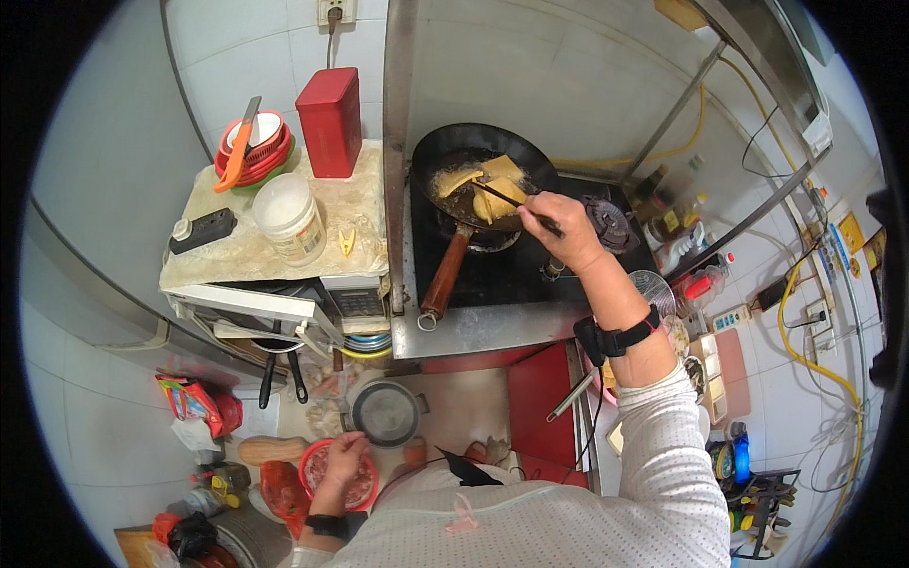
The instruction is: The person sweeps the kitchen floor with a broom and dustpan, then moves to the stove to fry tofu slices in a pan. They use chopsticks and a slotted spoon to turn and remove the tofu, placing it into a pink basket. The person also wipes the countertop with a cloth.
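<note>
My right hand (561, 224) grips dark chopsticks (501, 193) over a black wok (440, 145) on the gas stove (469, 277). The chopstick tips reach the flat yellow pieces (502, 167) frying in bubbling oil. One piece (458, 182) leans near the wok's left side. The wok's wooden handle (449, 273) points toward me, with no hand on it. Low at my side, my left hand (346, 456) has its fingers curled together and nothing visible in them. From above, it overlaps a red basin (371, 497) of pinkish contents; I cannot tell whether they touch.
A microwave (355, 302) with its door ajar stands left of the stove, bearing a white tub (287, 216) and red canister (330, 124). Pan handles (267, 380) jut out below. A grey pot (387, 413) sits low before me. Bottles (667, 220) line the right.
</note>
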Demonstrator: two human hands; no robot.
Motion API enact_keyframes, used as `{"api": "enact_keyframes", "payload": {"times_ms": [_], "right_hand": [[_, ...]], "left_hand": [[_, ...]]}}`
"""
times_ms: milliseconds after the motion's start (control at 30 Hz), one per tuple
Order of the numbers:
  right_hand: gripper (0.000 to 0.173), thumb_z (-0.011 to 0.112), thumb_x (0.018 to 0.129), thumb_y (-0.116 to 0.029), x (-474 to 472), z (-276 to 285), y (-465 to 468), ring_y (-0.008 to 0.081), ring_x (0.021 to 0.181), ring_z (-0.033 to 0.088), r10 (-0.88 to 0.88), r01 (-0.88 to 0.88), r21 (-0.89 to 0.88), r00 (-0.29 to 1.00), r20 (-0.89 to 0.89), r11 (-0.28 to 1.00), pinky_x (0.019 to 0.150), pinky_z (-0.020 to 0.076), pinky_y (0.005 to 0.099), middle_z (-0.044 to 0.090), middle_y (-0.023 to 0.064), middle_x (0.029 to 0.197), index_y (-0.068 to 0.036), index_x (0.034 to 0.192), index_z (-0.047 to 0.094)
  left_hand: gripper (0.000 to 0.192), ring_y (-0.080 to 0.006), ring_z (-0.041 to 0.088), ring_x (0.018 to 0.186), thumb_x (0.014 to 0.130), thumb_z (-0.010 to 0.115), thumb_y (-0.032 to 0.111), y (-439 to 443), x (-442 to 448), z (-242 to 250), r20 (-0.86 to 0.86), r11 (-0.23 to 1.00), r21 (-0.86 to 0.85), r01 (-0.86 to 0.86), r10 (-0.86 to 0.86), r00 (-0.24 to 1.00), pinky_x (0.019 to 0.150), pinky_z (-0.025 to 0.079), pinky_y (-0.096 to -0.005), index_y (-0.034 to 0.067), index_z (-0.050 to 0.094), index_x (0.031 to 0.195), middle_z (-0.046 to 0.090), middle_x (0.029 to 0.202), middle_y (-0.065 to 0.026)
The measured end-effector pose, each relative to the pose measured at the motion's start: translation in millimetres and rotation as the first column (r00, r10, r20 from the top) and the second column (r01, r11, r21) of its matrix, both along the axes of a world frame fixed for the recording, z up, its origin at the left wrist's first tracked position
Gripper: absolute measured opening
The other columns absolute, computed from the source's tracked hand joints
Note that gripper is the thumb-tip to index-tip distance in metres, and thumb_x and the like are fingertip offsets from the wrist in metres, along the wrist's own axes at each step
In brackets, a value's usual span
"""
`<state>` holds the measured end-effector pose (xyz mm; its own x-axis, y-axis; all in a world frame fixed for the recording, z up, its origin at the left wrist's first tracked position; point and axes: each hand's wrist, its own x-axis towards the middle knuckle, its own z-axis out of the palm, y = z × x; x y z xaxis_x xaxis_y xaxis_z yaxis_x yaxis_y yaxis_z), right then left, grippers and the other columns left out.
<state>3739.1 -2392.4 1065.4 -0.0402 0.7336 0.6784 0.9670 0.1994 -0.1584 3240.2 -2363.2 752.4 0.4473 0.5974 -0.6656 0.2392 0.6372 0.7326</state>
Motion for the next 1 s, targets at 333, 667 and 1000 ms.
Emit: {"api": "enact_keyframes", "payload": {"times_ms": [333, 667, 1000], "right_hand": [[0.020, 0.072, 0.080, -0.009, -24.9, -16.4, -3.7, 0.0301, 0.064, 0.060, 0.122, -0.099, -0.137, 0.977, 0.172, 0.986, 0.059, 0.0491, 0.0401, 0.056, 0.0101, 0.067, -0.006, 0.073, 0.054], [0.013, 0.066, 0.092, -0.012, 17.8, -32.3, -20.8, 0.0071, 0.069, 0.055, -0.200, 0.298, 0.001, 0.641, -0.741, 0.954, 0.064, 0.0454, 0.0228, 0.062, -0.0011, 0.075, 0.000, 0.088, 0.066], [0.018, 0.067, 0.093, -0.019, 38.9, -77.2, 7.4, 0.0057, 0.062, 0.053, -0.261, 0.530, 0.114, 0.579, -0.772, 0.841, 0.058, 0.0437, 0.0246, 0.060, -0.0017, 0.068, -0.002, 0.088, 0.065]], "left_hand": [[0.018, -0.0112, 0.061, 0.073, 0.091, 0.065, 0.007, 2.8, 5.0, -12.3, 0.063, 0.999, 0.026, -0.022, 0.021, 0.998, 0.063, 0.049, -0.0233, 0.003, 0.062, 0.108, 0.066, 0.088, -0.0028], [0.018, -0.0110, 0.060, 0.070, 0.091, 0.064, 0.005, 0.9, -0.3, -14.4, 0.055, 0.999, 0.035, -0.027, 0.025, 0.998, 0.060, 0.048, -0.0229, 0.003, 0.061, 0.109, 0.065, 0.086, -0.0029], [0.017, -0.0115, 0.061, 0.071, 0.093, 0.062, 0.004, -0.7, -2.3, -13.4, 0.038, 0.997, 0.052, -0.055, 0.053, 0.998, 0.060, 0.048, -0.0225, 0.004, 0.062, 0.109, 0.065, 0.086, -0.0035]]}}
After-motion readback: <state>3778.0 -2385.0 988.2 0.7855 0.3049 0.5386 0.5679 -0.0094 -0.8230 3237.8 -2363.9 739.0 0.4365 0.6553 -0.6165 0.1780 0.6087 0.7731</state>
